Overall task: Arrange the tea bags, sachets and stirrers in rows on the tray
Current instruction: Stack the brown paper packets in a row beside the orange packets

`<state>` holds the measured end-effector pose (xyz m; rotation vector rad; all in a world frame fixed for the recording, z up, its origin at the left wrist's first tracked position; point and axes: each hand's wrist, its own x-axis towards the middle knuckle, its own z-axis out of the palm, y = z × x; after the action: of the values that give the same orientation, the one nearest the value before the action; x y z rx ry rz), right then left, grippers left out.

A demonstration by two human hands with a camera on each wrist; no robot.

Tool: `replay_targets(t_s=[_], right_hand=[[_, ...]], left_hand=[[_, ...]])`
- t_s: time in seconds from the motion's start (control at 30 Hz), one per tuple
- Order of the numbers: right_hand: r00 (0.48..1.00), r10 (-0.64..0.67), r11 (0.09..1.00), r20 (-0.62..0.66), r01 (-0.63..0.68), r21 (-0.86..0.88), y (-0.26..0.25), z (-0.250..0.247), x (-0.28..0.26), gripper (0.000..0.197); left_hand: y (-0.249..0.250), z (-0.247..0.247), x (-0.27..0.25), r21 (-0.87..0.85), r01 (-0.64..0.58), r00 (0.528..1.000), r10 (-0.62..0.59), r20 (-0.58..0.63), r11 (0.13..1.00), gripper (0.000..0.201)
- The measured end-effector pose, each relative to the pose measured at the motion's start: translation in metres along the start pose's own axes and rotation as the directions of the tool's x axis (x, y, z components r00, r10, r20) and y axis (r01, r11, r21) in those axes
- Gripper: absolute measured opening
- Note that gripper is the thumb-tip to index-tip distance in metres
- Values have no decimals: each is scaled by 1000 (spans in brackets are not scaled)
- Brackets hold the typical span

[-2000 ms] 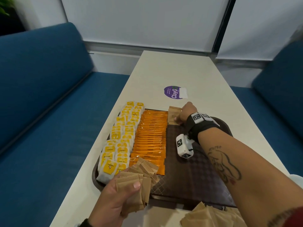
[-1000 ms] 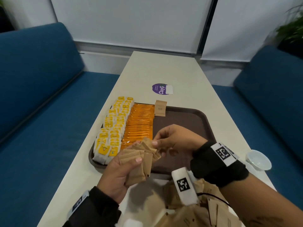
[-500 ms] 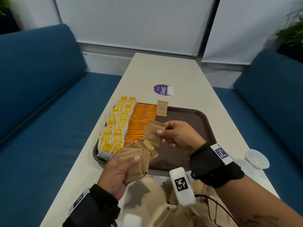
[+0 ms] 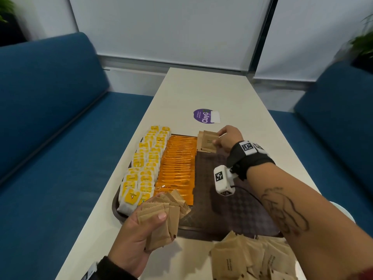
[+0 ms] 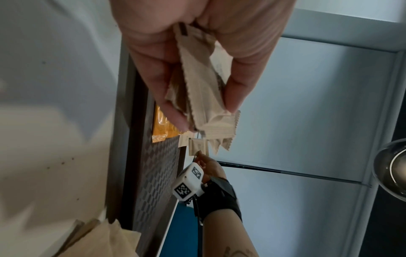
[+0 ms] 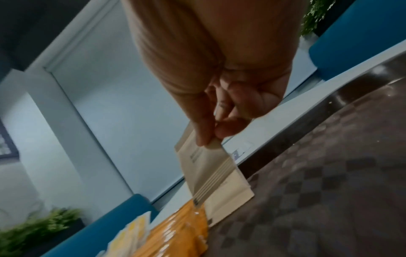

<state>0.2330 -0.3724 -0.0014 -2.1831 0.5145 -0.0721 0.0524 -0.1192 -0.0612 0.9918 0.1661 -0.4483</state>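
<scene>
Biggest worry for us right now is the third row going crooked: our right hand (image 4: 229,139) is pinching one brown sachet (image 4: 210,140) by its edge between thumb and fingertips, and it's tilted, leaning over the first brown sachet (image 4: 199,140) already lying at the far end of the tray (image 4: 232,211). If we let go at that angle it'll probably flop sideways onto the orange sachets (image 4: 177,168) next door or slide off the overlap, and then every one after it follows the same skew. The other risk is our left hand (image 4: 139,237): thumb and fingers are curled around a fanned stack of brown sachets (image 4: 161,219), and it's a loose fan, so a bit of wobble could drop a couple onto the near corner of the tray and mess up the yellow tea bags (image 4: 141,174) there. Where stuff sits: on the tray, tea bags run along the 9 o'clock side, the orange row is just beside them, and the new brown row starts up at about 12 o'clock, right at our right fingertips. The stack in our left hand hovers over the 7 o'clock corner, well apart from where the row's being built. There's also a loose pile of brown sachets (image 4: 252,257) on the table (image 4: 201,93) off the tray's 5 o'clock edge. No stirrers that we can spot.
</scene>
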Motion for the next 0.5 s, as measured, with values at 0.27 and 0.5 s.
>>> replay_targets(t_s=[0.27, 0.5], right_hand=[[993, 51, 994, 111, -40, -99, 10, 20, 31, 27], [993, 60, 973, 98, -36, -228, 5, 26, 39, 22]], left_hand=[[2, 0, 8, -44, -41, 998, 43, 38, 998, 106], [2, 6, 9, -76, -54, 997, 57, 46, 996, 106]])
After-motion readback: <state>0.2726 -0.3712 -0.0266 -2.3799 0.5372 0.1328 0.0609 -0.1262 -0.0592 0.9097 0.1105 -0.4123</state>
